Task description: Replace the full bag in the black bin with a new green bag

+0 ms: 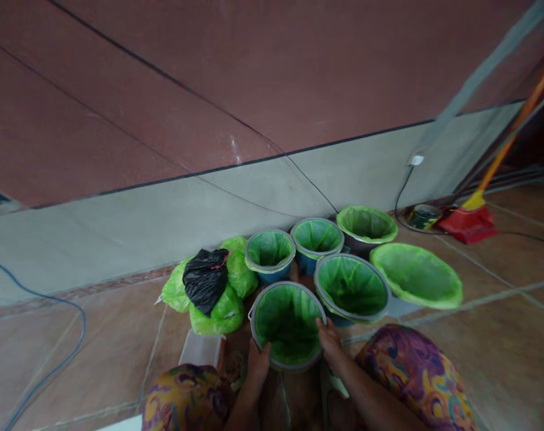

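A round bin (290,326) with a grey rim and a green plastic liner stands between my knees. My left hand (258,362) grips its rim at the lower left, thumb over the edge. My right hand (329,340) holds the rim on the right side in the same way. The liner is spread inside and folded under the rim; the bin's outer wall is mostly hidden. Close beyond my right hand is another lined bin (353,286) with a grey rim.
More lined bins, one at the back left (270,250), stand along the wall. Tied green bags (218,311) and a black bag (205,278) lie to the left, near a clear plastic box (201,348). A red broom (470,222), a tin (425,216) and cables are at right; a blue hose (81,335) is left.
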The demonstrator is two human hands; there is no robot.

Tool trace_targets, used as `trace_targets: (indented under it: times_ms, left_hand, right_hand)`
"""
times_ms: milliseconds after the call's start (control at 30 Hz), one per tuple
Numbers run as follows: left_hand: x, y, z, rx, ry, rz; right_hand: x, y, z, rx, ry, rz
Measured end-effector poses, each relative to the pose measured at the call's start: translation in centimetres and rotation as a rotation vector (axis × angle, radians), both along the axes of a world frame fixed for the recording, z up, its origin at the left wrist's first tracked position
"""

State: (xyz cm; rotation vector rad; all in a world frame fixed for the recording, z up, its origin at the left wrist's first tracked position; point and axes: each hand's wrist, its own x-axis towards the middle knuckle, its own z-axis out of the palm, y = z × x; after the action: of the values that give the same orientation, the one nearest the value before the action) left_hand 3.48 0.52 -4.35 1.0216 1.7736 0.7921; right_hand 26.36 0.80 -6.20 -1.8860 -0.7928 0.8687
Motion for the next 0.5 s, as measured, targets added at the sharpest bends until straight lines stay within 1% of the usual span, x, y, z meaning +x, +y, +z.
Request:
trace_targets:
  times_ms: [33,67,133,167,200,267,300,333,367,400,467,500]
  left_hand:
    - [0.1,0.0,-0.1,0.021,-0.009,-0.008]
    - [0.3,0.0,-0.2,0.037,-0.011,-0.016]
    - [0.6,-0.1,0.0,0.043,0.015,-0.023]
    - [0.8,0.0,0.3,0.030,0.043,-0.016]
    - [1.0,0.1,0.6,0.011,0.075,-0.004]
    - [1.5,0.3,1.4,-0.035,0.132,0.022]
    - [1.7,0.4,1.8,-0.055,0.147,0.025]
    - [1.9,0.6,2.2,-0.076,0.153,0.026]
    - [2.1,0.7,2.5,-0.102,0.155,0.030]
    - [2.3,0.7,2.8,-0.130,0.157,0.038]
    - [2.5,0.7,2.9,-0.182,0.162,0.062]
    - [2.6,0.7,2.8,-0.201,0.165,0.072]
  right_hand:
    - [0.1,0.0,0.5,0.005,-0.045,-0.002]
    - [0.2,0.0,1.1,0.018,-0.133,-0.012]
    - [0.1,-0.1,2.6,0.074,-0.362,-0.012]
    - [-0.2,-0.1,3.4,0.116,-0.460,0.037]
    - [-0.7,0.0,4.1,0.157,-0.531,0.125]
    - [-1.7,0.5,5.0,0.208,-0.591,0.372]
    - [-2.2,1.0,5.1,0.200,-0.601,0.478]
    - [-2.6,1.7,5.0,0.162,-0.610,0.553]
    - [-2.9,2.5,4.8,0.094,-0.621,0.592]
    - [-3.0,3.5,4.4,0.008,-0.631,0.600]
    - [-2.7,5.4,3.1,-0.158,-0.631,0.574]
    - [-2.5,6.4,2.4,-0.199,-0.619,0.563]
